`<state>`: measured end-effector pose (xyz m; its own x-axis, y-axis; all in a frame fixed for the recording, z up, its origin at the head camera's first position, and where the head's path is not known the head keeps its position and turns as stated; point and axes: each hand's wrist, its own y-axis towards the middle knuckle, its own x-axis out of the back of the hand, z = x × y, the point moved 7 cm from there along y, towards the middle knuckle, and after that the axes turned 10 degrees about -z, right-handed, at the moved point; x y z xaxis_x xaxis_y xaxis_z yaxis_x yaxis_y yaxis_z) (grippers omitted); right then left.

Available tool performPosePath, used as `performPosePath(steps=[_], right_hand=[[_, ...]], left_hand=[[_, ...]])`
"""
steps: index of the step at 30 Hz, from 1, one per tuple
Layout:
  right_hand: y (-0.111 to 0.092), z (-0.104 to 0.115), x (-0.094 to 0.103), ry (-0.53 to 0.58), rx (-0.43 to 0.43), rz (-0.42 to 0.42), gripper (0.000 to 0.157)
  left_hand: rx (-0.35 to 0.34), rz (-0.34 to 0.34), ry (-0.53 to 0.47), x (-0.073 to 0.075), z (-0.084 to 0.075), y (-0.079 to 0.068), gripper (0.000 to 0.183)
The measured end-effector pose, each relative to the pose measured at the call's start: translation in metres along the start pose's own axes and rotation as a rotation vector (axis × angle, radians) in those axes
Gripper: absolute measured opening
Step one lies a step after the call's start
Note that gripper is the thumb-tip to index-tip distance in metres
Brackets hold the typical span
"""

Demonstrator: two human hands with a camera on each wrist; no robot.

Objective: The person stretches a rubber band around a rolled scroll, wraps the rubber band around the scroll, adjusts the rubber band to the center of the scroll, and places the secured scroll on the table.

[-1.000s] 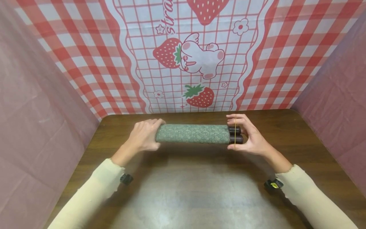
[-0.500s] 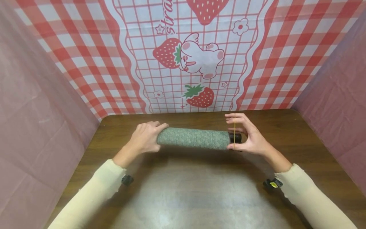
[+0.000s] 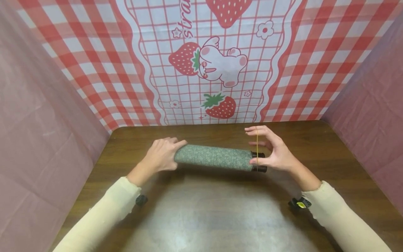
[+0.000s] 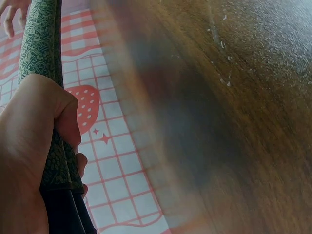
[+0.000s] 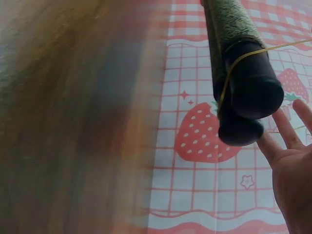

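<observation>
A rolled scroll [image 3: 214,156] covered in green patterned cloth is held crosswise above the table, its right end slightly lower and nearer. My left hand [image 3: 161,154] grips its left end, thumb and fingers wrapped round it in the left wrist view. Two dark rollers [image 5: 256,92] protrude from the right end. There my right hand [image 3: 275,148] has its fingers and thumb spread apart, with a thin yellow rubber band [image 3: 257,140] stretched across them. In the right wrist view the band runs around the dark ends and off toward the right edge.
The brown wooden table [image 3: 201,210] lies beneath, glossy in the middle. Behind it hangs a red-and-white checked cloth [image 3: 138,84] with strawberries. Pink cloth walls [image 3: 41,122] stand at both sides.
The scroll has come lower and nearer, its right end dropping more and turning. My left hand has shifted slightly right and nearer; the right hand has moved a little left, still stretching the band.
</observation>
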<state>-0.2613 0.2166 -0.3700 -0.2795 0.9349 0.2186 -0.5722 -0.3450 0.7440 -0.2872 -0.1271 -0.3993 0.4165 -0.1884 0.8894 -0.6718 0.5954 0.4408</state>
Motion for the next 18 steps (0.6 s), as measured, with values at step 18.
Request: performPosePath(steps=[18], right_hand=[[0.018,0.008,-0.001,-0.003,0.039,-0.012,0.064]], left_hand=[[-0.023,0.002,0.054,0.003,-0.004,-0.005,0.079]])
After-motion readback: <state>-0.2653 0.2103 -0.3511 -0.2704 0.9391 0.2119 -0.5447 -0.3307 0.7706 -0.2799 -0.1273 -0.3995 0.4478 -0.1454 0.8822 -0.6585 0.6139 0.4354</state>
